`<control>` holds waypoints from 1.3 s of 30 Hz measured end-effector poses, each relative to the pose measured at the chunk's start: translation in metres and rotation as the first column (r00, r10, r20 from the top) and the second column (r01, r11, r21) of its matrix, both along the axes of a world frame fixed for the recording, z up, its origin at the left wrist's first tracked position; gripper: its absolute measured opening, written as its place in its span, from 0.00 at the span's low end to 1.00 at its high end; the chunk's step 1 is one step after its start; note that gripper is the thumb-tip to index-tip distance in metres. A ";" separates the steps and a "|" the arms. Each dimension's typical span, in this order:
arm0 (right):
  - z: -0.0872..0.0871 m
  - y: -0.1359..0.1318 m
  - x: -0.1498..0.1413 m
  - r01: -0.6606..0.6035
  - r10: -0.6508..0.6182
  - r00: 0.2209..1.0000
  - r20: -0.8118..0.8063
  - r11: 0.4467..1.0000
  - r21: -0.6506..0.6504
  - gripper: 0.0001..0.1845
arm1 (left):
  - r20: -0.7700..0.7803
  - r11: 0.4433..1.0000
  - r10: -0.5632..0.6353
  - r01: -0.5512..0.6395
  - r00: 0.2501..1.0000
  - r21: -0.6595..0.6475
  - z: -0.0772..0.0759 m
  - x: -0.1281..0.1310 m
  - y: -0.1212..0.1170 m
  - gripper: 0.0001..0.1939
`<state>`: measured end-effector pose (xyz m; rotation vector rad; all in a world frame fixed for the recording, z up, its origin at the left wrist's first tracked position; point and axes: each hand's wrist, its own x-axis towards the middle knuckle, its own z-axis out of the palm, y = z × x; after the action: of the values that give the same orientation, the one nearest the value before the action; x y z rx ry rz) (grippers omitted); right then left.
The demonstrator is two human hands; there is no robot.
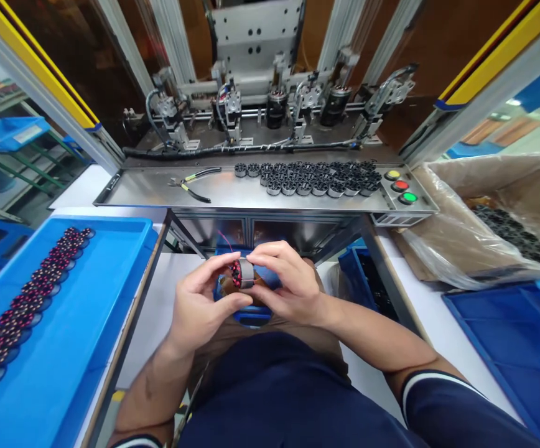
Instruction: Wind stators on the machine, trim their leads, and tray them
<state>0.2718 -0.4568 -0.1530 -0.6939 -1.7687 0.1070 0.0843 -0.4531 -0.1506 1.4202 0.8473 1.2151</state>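
Between my two hands, above my lap, is a motor stator (246, 274) with a grey metal side and red-and-black winding ends facing left. My left hand (202, 295) pinches its left side with thumb and fingers. My right hand (291, 280) grips the right side the same way. A thin red wire rises near the left fingertips. Beyond my hands, several black-topped stator cores (305, 186) stand in rows on the metal shelf (153, 194) of a machine. Cutting pliers (190, 185) with black-and-yellow handles lie opened at the shelf's left.
At left, a blue tray (97, 298) holds rows of wound stators (37, 289). Yellow, red and green buttons (409, 198) sit at the shelf's right end. The machine's fixtures (277, 109) stand behind. A plastic-lined box (451, 249) with black parts and a blue bin (498, 330) are at right.
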 end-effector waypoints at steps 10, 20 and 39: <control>0.010 -0.001 0.003 -0.291 0.229 0.941 -0.249 0.923 -0.250 0.16 | -0.097 0.942 0.178 -0.140 0.979 0.305 -0.006 0.000 0.011 0.27; 0.029 0.002 0.004 -0.283 0.251 0.959 -0.134 0.780 -0.558 0.09 | -0.101 0.956 0.194 -0.165 0.976 0.242 -0.005 -0.003 0.007 0.23; 0.054 0.030 0.051 -0.293 0.406 0.905 0.125 0.809 -0.510 0.20 | -0.344 0.928 0.138 0.000 0.929 0.373 0.006 -0.006 0.000 0.19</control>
<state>0.3229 -0.4268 -0.0995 -0.7381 -2.1067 0.7763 0.0781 -0.4531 -0.1447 1.9815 0.9612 1.2255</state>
